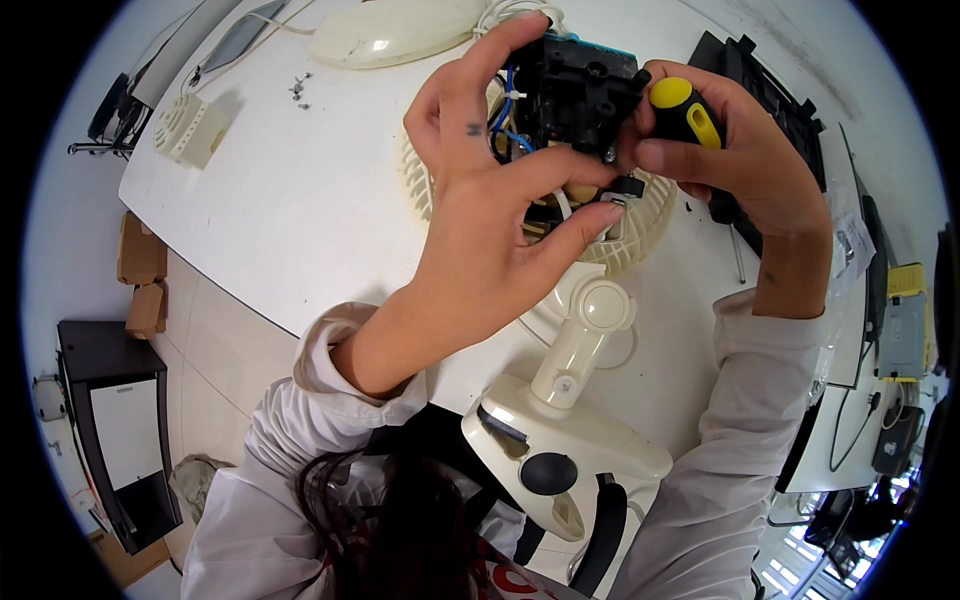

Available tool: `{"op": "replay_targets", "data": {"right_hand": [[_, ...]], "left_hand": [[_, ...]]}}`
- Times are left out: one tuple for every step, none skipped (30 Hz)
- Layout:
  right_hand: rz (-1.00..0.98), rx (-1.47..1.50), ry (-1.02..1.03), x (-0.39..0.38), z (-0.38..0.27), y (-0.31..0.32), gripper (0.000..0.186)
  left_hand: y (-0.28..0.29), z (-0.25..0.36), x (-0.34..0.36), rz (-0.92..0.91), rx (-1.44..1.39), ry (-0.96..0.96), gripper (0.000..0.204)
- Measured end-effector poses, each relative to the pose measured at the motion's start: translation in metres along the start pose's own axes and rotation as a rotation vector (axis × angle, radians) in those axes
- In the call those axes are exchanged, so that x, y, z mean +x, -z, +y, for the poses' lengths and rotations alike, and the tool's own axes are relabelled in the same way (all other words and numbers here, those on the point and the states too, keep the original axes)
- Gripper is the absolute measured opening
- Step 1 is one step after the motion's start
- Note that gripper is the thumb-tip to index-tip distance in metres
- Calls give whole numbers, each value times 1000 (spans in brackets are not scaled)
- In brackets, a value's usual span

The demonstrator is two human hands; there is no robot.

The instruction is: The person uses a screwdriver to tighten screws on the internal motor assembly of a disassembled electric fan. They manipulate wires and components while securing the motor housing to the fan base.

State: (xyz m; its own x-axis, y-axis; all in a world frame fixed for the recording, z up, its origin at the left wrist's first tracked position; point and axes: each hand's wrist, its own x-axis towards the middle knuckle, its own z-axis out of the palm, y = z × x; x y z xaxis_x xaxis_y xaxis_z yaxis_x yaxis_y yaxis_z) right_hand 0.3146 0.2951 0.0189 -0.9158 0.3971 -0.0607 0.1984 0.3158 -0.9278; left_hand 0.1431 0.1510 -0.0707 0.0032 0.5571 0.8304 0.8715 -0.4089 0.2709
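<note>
My left hand (470, 210) is closed around a black plastic mechanism block (585, 95) with blue wires, its fingers spanning the left side. Between thumb and index finger of that hand sits a small black-and-metal part (625, 188) below the block. My right hand (765, 155) grips a yellow-and-black screwdriver (690, 108) beside the block's right side; its tip is hidden. Under both hands lies a cream fan grille (650, 225), partly covered. The cream fan stand (575, 375) leans toward me from the table's near edge.
Several small screws (298, 90) lie on the white table (290, 200). A cream vented cover (188, 130) stands at the left, and a smooth cream oval base (395, 30) at the back. Another tool's metal shaft (738, 258) shows below my right hand. A black case (770, 95) lies at the right.
</note>
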Motion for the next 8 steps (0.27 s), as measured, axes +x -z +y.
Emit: {"op": "replay_targets", "data": {"right_hand": [[8, -5, -4, 0, 1, 0, 21], [15, -14, 0, 0, 0, -1, 22], [21, -23, 5, 0, -1, -2, 23], [26, -32, 9, 0, -2, -3, 24], [27, -37, 9, 0, -2, -4, 25], [34, -45, 7, -1, -4, -4, 25], [40, -53, 5, -2, -6, -5, 26], [50, -64, 0, -2, -7, -5, 26]], "left_hand": [[1, 2, 1, -8, -17, 38, 18], [1, 12, 4, 0, -53, 76, 18], [2, 15, 5, 4, -68, 95, 18], [3, 18, 6, 9, -83, 113, 18], [4, 18, 6, 11, -81, 111, 19], [5, 20, 7, 11, -88, 118, 19], [6, 21, 9, 12, -96, 125, 19], [8, 25, 10, 11, -109, 144, 19]]}}
